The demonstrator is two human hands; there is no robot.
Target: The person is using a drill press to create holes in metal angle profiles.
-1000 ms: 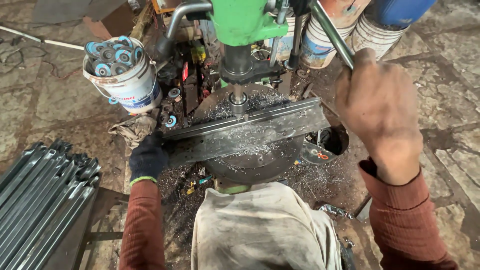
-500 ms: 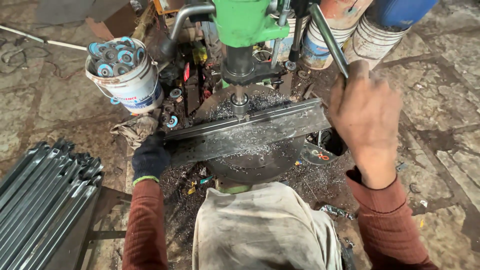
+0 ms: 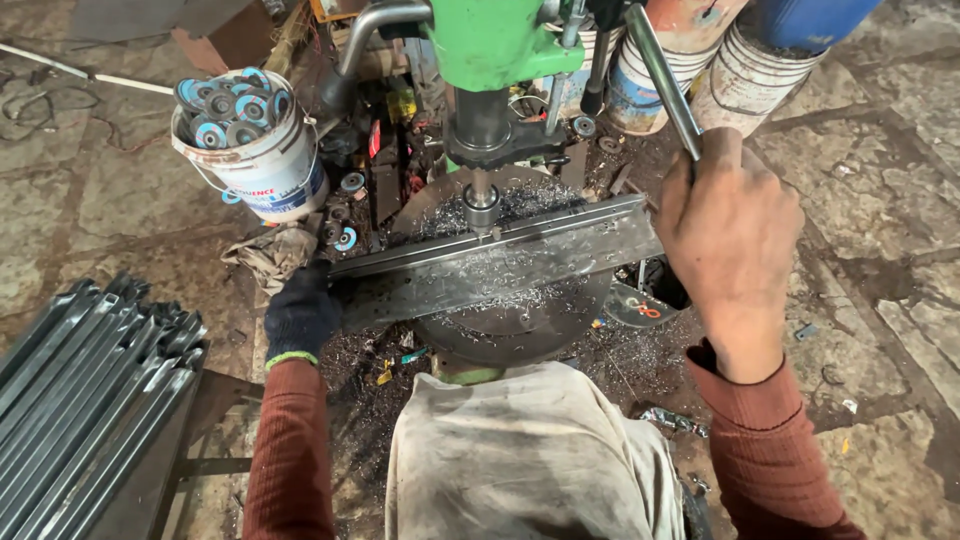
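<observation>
A gloved left hand [image 3: 300, 318] clamps the near end of a long steel angle bar [image 3: 495, 265] lying across the round drill-press table [image 3: 520, 335], strewn with metal shavings. The bare right hand [image 3: 728, 232] grips the feed lever [image 3: 660, 75], the drill chuck [image 3: 481, 198] touching the bar. Beyond stands a white bucket [image 3: 255, 150] of blue discs.

The drill machine [image 3: 497, 40] is bright green, and the long metal bar [image 3: 500, 262] under it is dark grey with shiny silver curls on it. The glove [image 3: 300, 318] is black with a yellow-green edge. The bucket [image 3: 262, 165] is white, full of blue and grey discs [image 3: 230, 100].
</observation>
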